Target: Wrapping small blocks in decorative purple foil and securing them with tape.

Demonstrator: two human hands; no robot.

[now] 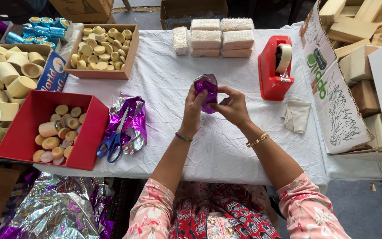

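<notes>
At frame centre, above the surface [226, 146], left hand [194, 108] and right hand [231, 106] pinch closed on the purple foil-wrapped piece [206, 90]. Likely light, rigid core; foil slippery, tears easily—grip sides.

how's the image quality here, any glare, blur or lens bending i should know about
Head view: soft, even light with faint shadows on the white tablecloth. Glare speckles the purple foil wrap held by the left hand and right hand, and the crumpled foil sheets below the table edge. Focus is sharp at centre; the wide lens bows the cardboard box at the right.
</notes>
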